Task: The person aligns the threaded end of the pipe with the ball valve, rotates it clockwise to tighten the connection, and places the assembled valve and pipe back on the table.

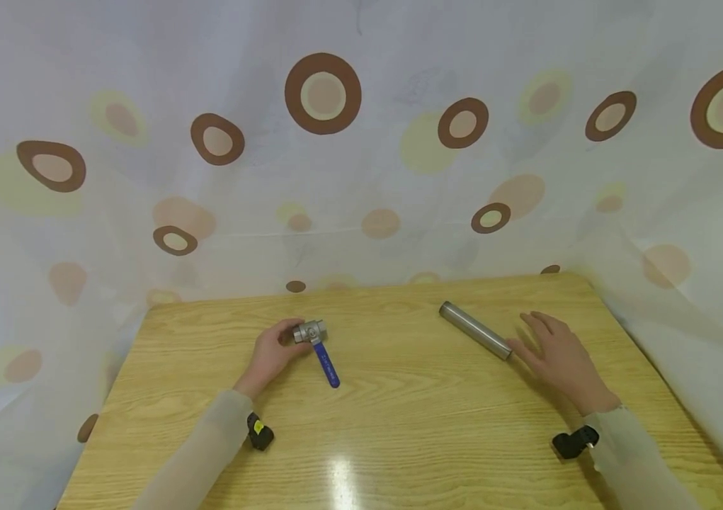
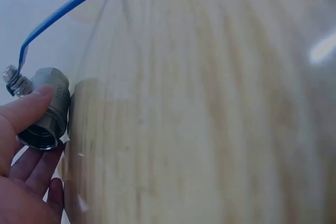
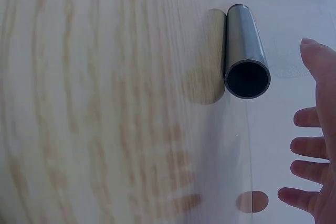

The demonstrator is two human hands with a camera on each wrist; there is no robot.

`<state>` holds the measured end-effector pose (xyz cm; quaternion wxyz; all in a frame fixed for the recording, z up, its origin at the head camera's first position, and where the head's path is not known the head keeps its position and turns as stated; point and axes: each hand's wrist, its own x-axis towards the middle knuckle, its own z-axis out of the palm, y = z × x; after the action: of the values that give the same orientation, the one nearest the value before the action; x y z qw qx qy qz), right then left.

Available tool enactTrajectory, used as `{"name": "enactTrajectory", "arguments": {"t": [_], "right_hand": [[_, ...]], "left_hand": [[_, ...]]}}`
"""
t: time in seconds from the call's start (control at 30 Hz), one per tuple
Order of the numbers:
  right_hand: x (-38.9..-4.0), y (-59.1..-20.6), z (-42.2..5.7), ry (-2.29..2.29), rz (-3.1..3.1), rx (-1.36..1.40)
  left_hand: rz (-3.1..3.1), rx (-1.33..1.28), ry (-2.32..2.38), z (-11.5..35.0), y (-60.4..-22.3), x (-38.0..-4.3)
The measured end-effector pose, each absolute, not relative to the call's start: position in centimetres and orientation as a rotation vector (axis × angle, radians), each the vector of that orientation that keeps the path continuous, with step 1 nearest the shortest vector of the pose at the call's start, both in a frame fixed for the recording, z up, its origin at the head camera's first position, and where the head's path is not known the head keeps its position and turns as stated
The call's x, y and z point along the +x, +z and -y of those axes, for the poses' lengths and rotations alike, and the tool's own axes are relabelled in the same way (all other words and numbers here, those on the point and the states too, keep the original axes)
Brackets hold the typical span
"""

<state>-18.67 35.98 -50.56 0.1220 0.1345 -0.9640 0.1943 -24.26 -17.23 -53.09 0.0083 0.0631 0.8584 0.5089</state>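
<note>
A steel ball valve (image 1: pixel 310 331) with a long blue lever (image 1: pixel 326 365) lies on the left part of the table. My left hand (image 1: pixel 268 358) holds its body from the left, and in the left wrist view the thumb (image 2: pixel 32 107) presses over the valve body (image 2: pixel 59 98) with fingers behind it. The valve's open threaded end faces that camera. On the right lies a plain metal pipe (image 1: pixel 474 331), slanted toward my right hand (image 1: pixel 557 360). That hand hovers beside the pipe's near end, fingers spread and holding nothing. In the right wrist view, the hollow pipe (image 3: pixel 245 35) shows left of the fingers.
A wood-grain table (image 1: pixel 399 425) carries both metal pieces, well apart. White cloth (image 1: pixel 374 170) with brown and yellow circles hangs behind the table and along both sides. Each wrist wears a small black camera, the left (image 1: pixel 261 433) and the right (image 1: pixel 574 443).
</note>
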Motion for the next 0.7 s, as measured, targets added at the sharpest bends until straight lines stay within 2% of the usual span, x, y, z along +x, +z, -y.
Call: {"name": "enactTrajectory", "arguments": {"t": [0.7], "right_hand": [[-18.64,-50.44,-36.21,0.603,2.829,0.348]], "left_hand": [[-2.48,0.171,1.769,18.17,-52.82,-23.57]]}}
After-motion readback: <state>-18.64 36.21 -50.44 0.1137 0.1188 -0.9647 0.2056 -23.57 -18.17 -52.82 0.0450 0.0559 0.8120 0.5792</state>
